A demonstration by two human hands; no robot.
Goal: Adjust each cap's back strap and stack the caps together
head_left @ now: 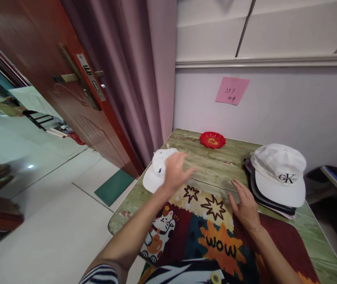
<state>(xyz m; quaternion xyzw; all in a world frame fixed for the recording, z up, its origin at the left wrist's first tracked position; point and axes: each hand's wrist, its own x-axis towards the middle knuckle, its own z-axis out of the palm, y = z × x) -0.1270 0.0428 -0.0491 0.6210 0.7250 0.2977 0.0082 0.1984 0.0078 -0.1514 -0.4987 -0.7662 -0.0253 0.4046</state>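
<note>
Worktop (209, 165): printed mat (218, 232) on near part; stack of caps (277, 169) at right. White logo cap (155, 173) at left edge; a leftward brush by the left hand (175, 169) could push it off. Brim points nearward, somewhat left; long axis crown-to-brim. Left hand: thumb spread wide, overlapping cap in view, contact indeterminate. Right hand (246, 207): fingers loosely apart, nothing held.

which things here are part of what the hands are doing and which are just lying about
Likely part of it:
- white cap, by the left hand
- stack of caps, near the right hand
- mat, perhaps as work surface

Apparently just there:
- red dish
- pink note
- curtain
</note>
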